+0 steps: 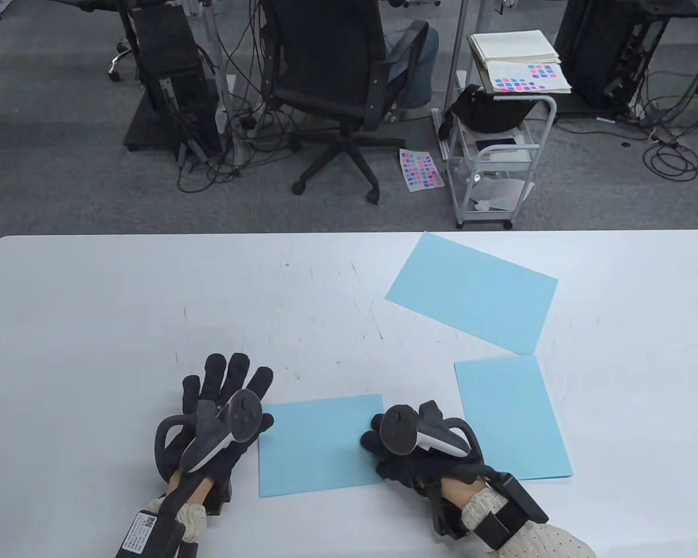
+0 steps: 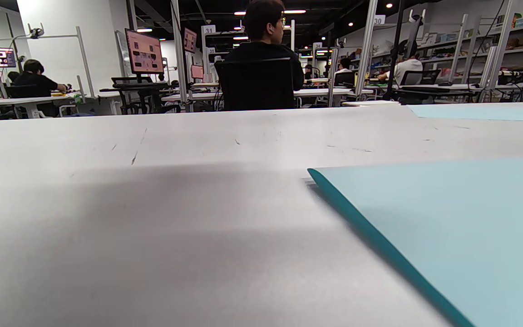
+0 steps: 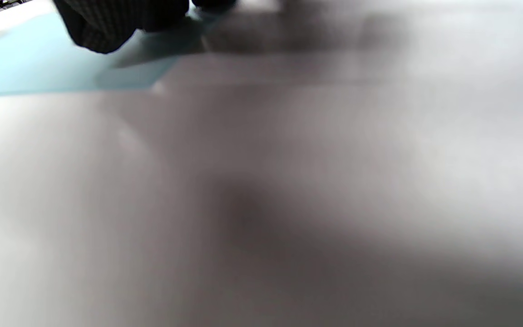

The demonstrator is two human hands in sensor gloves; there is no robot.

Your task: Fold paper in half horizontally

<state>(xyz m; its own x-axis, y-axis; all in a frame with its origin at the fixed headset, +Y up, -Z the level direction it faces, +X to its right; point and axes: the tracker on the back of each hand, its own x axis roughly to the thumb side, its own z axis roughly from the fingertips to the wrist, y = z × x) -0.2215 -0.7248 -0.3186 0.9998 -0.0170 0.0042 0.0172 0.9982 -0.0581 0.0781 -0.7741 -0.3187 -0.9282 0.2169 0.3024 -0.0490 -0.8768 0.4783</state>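
Now: paper [image 1: 320,444] lies flat near desk [image 1: 93,325] front edge, long axis left-right, between hands. Left hand [image 1: 221,418] just beside left edge, fingers spread wide, holding nothing. Right hand [image 1: 419,447] rests on right edge, fingers curled; equally near.

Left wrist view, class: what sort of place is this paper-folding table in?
Probably a shared lab or data-collection workroom: rows of numbered workstations with monitors, shelving racks, and seated workers such as the person facing away beyond the white table.
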